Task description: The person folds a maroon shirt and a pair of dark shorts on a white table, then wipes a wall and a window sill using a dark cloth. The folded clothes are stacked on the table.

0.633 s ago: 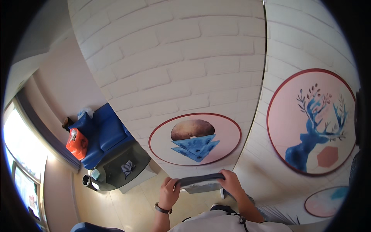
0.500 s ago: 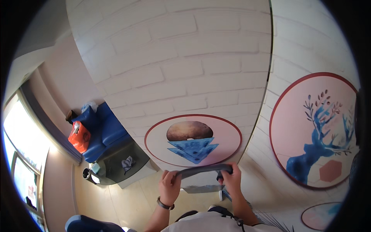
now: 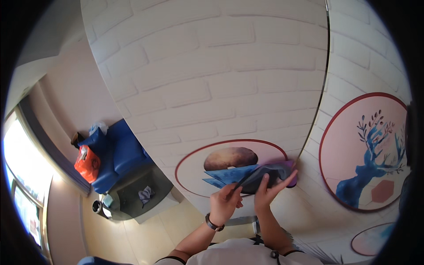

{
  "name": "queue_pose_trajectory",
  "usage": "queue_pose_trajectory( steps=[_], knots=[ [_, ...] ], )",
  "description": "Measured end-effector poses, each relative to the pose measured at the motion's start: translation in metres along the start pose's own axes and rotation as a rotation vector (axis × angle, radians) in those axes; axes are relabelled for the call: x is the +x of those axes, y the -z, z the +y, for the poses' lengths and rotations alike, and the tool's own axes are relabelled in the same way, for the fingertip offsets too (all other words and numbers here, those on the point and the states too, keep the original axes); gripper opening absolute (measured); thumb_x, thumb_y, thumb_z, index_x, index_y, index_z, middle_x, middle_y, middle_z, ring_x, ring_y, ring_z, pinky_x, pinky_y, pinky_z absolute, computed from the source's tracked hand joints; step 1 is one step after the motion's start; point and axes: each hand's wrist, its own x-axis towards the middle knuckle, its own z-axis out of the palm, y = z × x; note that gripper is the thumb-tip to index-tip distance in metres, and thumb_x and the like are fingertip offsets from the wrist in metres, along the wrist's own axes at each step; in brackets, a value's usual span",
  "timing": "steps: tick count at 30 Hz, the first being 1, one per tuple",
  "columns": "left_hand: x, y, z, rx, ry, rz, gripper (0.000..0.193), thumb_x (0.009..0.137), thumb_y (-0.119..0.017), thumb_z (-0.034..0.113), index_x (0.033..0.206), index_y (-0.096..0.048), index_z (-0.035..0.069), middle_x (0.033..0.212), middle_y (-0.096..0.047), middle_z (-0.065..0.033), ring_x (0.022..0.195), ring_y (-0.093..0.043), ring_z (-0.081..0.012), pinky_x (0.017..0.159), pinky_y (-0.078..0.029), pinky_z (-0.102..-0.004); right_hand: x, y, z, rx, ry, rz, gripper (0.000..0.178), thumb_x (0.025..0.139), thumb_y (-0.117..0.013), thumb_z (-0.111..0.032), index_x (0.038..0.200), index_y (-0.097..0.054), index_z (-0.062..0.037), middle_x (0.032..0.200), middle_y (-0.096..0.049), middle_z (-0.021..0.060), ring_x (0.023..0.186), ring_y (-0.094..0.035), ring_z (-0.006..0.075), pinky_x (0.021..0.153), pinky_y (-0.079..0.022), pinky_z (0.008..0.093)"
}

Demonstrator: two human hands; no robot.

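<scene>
A dark grey cloth (image 3: 258, 176) with purple showing along its right end is held up in front of the painted wall panel. My left hand (image 3: 224, 204), with a dark watch at the wrist, pinches its near left corner between thumb and fingers. At the other end, my right hand (image 3: 272, 191) holds the cloth with the thumb on the near side and the fingers stretched along the right part. The cloth sags in soft folds between the two hands. It covers part of the round picture (image 3: 190, 170) behind it.
A white brick-pattern panel (image 3: 212, 88) rises close ahead, with a deer picture (image 3: 375, 154) to its right. Left of it stand a dark glass-topped table (image 3: 128, 198) bearing a crumpled grey cloth (image 3: 145, 194), and a blue sofa (image 3: 126, 148) with a red bag (image 3: 88, 163).
The cloth was a narrow strip stretched between both hands; now it is opened wider and shows purple. Both hands have moved right, closer together, and the right-hand fingers have straightened.
</scene>
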Motion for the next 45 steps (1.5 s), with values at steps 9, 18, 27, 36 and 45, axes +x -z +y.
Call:
queue_pose_trajectory(
  steps=[9, 18, 27, 36, 45],
  knots=[
    [-0.004, 0.126, -0.041, -0.132, -0.093, 0.344, 0.017, 0.095, -0.058, 0.0, 0.08, -0.052, -0.001, 0.061, -0.059, -0.0064, 0.046, -0.059, -0.0141, 0.04, -0.045, -0.0264, -0.071, -0.13, -0.049, -0.548, 0.504, -0.607, 0.06, 0.078, -0.064, -0.021, 0.135, -0.051, -0.0094, 0.152, -0.039, 0.0134, 0.136, -0.042, 0.0302, 0.105, -0.034, 0.0503],
    [-0.006, 0.138, -0.047, -0.099, -0.156, 0.181, 0.006, 0.095, -0.057, -0.002, 0.09, -0.059, -0.005, 0.065, -0.065, -0.0071, 0.05, -0.061, -0.0117, 0.045, -0.048, -0.0249, -0.014, -0.136, -0.069, -0.279, 0.769, -1.014, 0.045, 0.099, -0.049, -0.021, 0.143, -0.048, -0.0128, 0.137, -0.05, 0.0146, 0.124, -0.052, 0.0298, 0.103, -0.043, 0.037],
    [0.019, 0.03, -0.062, 0.451, -0.416, -0.327, 0.01, 0.09, -0.067, 0.009, 0.083, -0.062, 0.004, 0.062, -0.06, -0.015, 0.053, -0.063, -0.0314, 0.047, -0.047, -0.038, 0.005, -0.003, 0.045, -0.626, 0.226, 0.078, 0.064, 0.103, -0.034, -0.044, 0.151, -0.031, -0.0016, 0.159, -0.015, 0.0294, 0.147, -0.013, 0.0478, 0.116, -0.01, 0.0571],
    [-0.021, 0.066, -0.113, 0.47, -0.011, -0.32, 0.01, 0.091, -0.063, 0.008, 0.084, -0.063, 0.001, 0.06, -0.064, -0.0128, 0.055, -0.067, -0.0247, 0.052, -0.05, -0.036, -0.11, -0.029, 0.063, -0.375, 0.054, -0.069, 0.068, 0.095, -0.054, -0.033, 0.154, -0.028, -0.0102, 0.16, -0.01, 0.0253, 0.15, -0.014, 0.0354, 0.119, -0.006, 0.055],
    [0.016, 0.038, -0.092, 0.514, -0.322, -0.213, 0.019, 0.091, -0.065, 0.005, 0.075, -0.056, 0.0, 0.056, -0.062, -0.0125, 0.049, -0.064, -0.0213, 0.046, -0.047, -0.0316, -0.014, -0.023, 0.039, -0.559, 0.402, -0.037, 0.058, 0.094, -0.05, -0.039, 0.145, -0.048, -0.0096, 0.159, -0.023, 0.0236, 0.148, -0.017, 0.043, 0.116, -0.013, 0.0603]
  ],
)
